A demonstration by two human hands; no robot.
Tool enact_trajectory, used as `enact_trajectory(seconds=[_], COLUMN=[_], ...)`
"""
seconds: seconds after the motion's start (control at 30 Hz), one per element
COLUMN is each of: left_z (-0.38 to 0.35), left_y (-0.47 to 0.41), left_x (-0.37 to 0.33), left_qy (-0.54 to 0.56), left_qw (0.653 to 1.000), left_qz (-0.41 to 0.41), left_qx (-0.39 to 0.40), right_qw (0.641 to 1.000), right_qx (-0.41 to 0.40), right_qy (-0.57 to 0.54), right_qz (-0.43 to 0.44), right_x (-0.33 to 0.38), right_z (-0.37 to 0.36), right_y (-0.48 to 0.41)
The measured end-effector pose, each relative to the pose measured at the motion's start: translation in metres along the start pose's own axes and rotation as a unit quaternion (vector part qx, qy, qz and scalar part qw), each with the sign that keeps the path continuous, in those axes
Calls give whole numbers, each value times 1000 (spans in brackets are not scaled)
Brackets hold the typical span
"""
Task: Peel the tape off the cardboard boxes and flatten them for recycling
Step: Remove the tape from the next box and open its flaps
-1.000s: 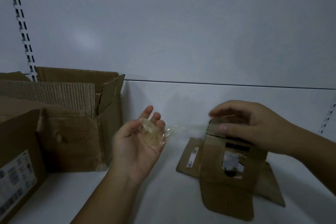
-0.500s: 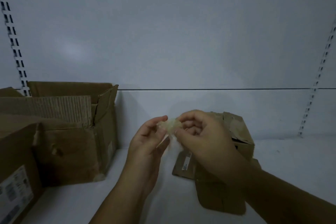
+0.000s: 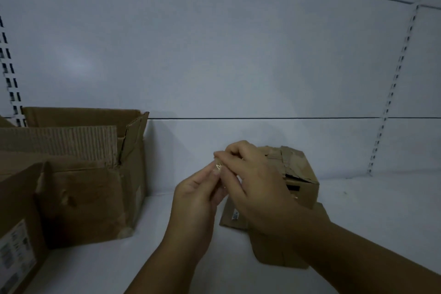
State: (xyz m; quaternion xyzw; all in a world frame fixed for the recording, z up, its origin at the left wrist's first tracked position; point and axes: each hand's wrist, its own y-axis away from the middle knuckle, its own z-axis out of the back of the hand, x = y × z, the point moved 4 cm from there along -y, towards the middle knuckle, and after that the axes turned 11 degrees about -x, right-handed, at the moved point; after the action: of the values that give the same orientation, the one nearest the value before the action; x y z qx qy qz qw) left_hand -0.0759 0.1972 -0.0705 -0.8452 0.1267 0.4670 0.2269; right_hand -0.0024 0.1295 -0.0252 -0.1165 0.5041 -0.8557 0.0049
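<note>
A small wad of clear tape [image 3: 217, 166] is pinched between the fingertips of both hands at the centre of the view. My left hand [image 3: 198, 196] holds it from below, fingers closed. My right hand [image 3: 250, 184] presses on it from above and the right. Behind my right hand stands a small cardboard box [image 3: 300, 179] with torn top flaps, its lower flaps spread flat on the white shelf [image 3: 370, 210]. Most of the tape is hidden by my fingers.
A large open cardboard box [image 3: 90, 174] stands at the left, with corrugated sheets inside. Another box with a white label [image 3: 14, 253] is at the bottom left corner. The white back panel and slotted shelf uprights [image 3: 393, 83] rise behind.
My right hand left the small box and came over to my left hand. The stretched tape strip is now balled up between both hands' fingertips. The camera tilted upward.
</note>
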Motion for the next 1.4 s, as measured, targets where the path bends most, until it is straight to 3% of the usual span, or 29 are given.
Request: enact_trajectory(seconds=[0.2, 0.4, 0.47, 0.53, 0.6, 0.73, 0.9, 1.03, 1.13, 1.2, 1.27, 1.33, 1.4], left_z=[-4, -1, -4, 0, 0, -14, -37, -88, -135, -180, -223, -255, -267], left_y=[1, 1, 5, 5, 7, 13, 18, 34, 55, 78, 110, 149, 179], left_x=[4, 7, -2, -2, 8, 10, 11, 16, 30, 57, 105, 156, 206], left_qy=[220, 268, 281, 237, 192, 61, -124, -138, -55, -51, -61, -110, -137], left_qw=[962, 932, 921, 944, 953, 988, 991, 987, 991, 973, 930, 883, 863], left_qz=[147, 205, 194, 157, 200, 122, 37, 23, 63, 114, 208, 264, 328], left_qx=[62, 130, 188, 164, 126, 70, 46, 82, 109, 196, 296, 371, 358], right_qw=[995, 994, 991, 990, 989, 981, 946, 920, 919, 921, 912, 876, 821], right_qx=[-2, 32, 52, 80, 114, 187, 306, 173, 46, 31, 87, 177, 257], right_qy=[91, 101, 119, 120, 94, 50, -63, -253, -253, -222, -213, -232, -257], right_qz=[44, 22, 16, 2, -14, -16, -90, -244, -298, -318, -340, -384, -441], right_x=[25, 34, 35, 32, 28, 21, -3, -44, -92, -127, -158, -183, -204], right_z=[5, 7, 7, 7, 8, 19, 62, 129, 195, 233, 258, 278, 297], right_y=[-6, 0, 5, 11, 18, 32, 44, 57, 81, 105, 138, 178, 220])
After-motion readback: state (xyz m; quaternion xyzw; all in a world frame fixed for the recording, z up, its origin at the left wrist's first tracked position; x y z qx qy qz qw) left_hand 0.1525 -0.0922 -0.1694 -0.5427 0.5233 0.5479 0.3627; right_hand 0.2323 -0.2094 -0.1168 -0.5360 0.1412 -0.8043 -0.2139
